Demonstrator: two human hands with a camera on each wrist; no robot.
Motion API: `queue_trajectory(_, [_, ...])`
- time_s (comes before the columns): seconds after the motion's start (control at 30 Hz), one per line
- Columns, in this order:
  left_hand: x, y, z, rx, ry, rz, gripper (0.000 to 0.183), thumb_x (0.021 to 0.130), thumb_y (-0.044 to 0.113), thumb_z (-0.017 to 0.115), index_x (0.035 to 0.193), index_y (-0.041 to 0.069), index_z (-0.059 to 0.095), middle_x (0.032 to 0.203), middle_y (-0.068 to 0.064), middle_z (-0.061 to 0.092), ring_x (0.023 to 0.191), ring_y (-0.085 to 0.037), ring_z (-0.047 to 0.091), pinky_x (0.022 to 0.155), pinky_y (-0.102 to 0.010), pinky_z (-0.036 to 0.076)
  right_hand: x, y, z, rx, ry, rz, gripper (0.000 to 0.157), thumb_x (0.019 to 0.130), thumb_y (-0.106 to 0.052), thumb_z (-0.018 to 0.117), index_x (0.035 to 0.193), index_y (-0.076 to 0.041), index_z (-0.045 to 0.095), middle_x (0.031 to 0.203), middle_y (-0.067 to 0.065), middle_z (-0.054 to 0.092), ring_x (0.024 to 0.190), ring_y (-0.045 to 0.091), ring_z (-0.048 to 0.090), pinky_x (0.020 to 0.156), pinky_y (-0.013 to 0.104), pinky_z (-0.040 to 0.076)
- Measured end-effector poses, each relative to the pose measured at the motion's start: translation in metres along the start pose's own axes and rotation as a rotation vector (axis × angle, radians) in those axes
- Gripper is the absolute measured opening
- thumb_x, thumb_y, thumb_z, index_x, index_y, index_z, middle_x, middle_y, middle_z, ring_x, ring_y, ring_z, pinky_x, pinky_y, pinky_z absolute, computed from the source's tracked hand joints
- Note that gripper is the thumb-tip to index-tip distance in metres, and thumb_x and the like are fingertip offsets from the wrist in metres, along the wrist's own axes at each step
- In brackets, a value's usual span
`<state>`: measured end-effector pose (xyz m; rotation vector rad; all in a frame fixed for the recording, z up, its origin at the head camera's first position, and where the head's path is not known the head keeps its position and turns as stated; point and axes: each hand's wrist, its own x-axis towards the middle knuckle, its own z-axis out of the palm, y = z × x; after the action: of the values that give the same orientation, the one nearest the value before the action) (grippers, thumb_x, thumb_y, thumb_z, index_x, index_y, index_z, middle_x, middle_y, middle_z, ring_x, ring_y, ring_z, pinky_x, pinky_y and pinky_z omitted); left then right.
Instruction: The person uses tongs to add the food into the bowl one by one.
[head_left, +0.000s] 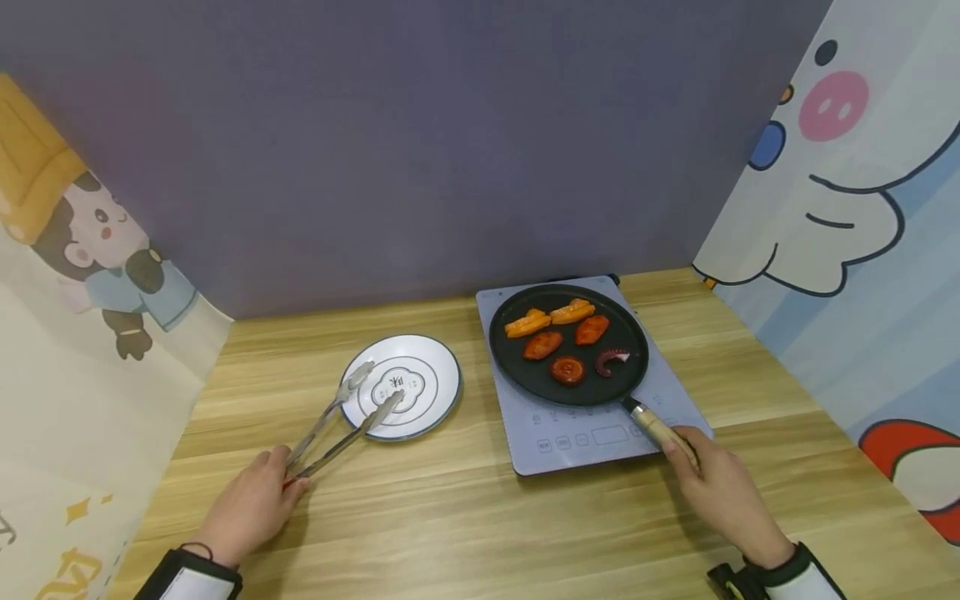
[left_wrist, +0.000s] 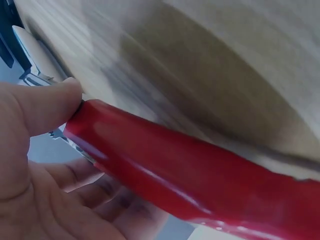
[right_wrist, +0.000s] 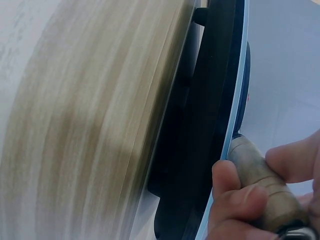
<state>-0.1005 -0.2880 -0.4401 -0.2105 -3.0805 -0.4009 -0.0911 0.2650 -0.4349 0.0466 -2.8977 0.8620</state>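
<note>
In the head view my left hand (head_left: 255,507) holds metal tongs (head_left: 384,412) near their back end, with the tips spread over a white plate (head_left: 438,375). The left wrist view shows the tongs' red handle (left_wrist: 175,162) between thumb and fingers. My right hand (head_left: 716,485) grips the wooden handle (right_wrist: 257,172) of a black frying pan (head_left: 513,367). Two golden pieces (head_left: 528,322), two reddish-brown pieces (head_left: 543,345), a round brown piece (head_left: 567,370) and a purple octopus tentacle (head_left: 612,360) lie in the pan. No food shows on the plate.
The pan is over a pale flat induction cooker (head_left: 600,458) on the wooden table (head_left: 420,533). Behind the table stands a grey panel (head_left: 450,150). Walls with cartoon prints (head_left: 832,200) flank both sides. The plate is left of the cooker.
</note>
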Motion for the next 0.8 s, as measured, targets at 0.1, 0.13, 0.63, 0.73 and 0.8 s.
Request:
queue_trajectory(0.1, [0.0009,-0.001,-0.0014,0.007,-0.016,-0.004,0.034,0.079,0.024,0.067,0.095,0.0,0.048,0.069,-0.006,0.046,0.055,-0.017,0.041,0.043,-0.034,0.035,0.0002,-0.0006,-0.0002,0.002,-0.005,0.004,0.041,0.095,-0.035,0.04,0.117,-0.002,0.047,0.062,0.004,0.043,0.05,0.016,0.038,0.044,0.033,0.032])
queue_trajectory(0.13, [0.0011,-0.0011,-0.002,0.01,-0.02,-0.005,0.034,0.079,0.025,0.067,0.095,0.0,0.048,0.069,-0.005,0.046,0.054,-0.017,0.041,0.043,-0.034,0.035,0.0002,-0.0008,-0.0003,0.002,-0.007,0.006,0.041,0.095,-0.035,0.04,0.117,-0.002,0.047,0.062,0.004,0.043,0.05,0.016,0.038,0.044,0.033,0.032])
queue_trajectory(0.63, [0.002,-0.0011,-0.0039,0.035,-0.038,-0.019,0.035,0.076,0.019,0.068,0.094,-0.002,0.046,0.069,-0.005,0.046,0.056,-0.018,0.042,0.044,-0.035,0.036,0.0007,-0.0003,0.0006,0.003,0.003,-0.009,0.039,0.095,-0.034,0.04,0.116,-0.002,0.048,0.062,0.004,0.043,0.05,0.016,0.038,0.044,0.033,0.032])
queue_trajectory(0.73, [0.0018,-0.0024,-0.0037,0.033,-0.034,-0.018,0.038,0.075,0.019,0.069,0.098,-0.002,0.046,0.07,-0.006,0.047,0.057,-0.018,0.043,0.046,-0.036,0.038,0.001,-0.0008,0.0001,0.0,0.008,-0.014,0.038,0.095,-0.033,0.041,0.116,-0.002,0.048,0.062,0.004,0.043,0.051,0.016,0.038,0.045,0.033,0.032])
queue_trajectory(0.8, [0.0016,-0.0034,-0.0041,0.03,-0.029,-0.016,0.041,0.074,0.019,0.069,0.101,-0.002,0.046,0.071,-0.007,0.048,0.057,-0.018,0.044,0.046,-0.037,0.038,0.0018,-0.001,-0.0003,0.001,0.01,-0.021,0.037,0.095,-0.033,0.041,0.116,-0.002,0.048,0.062,0.004,0.043,0.051,0.016,0.038,0.045,0.033,0.032])
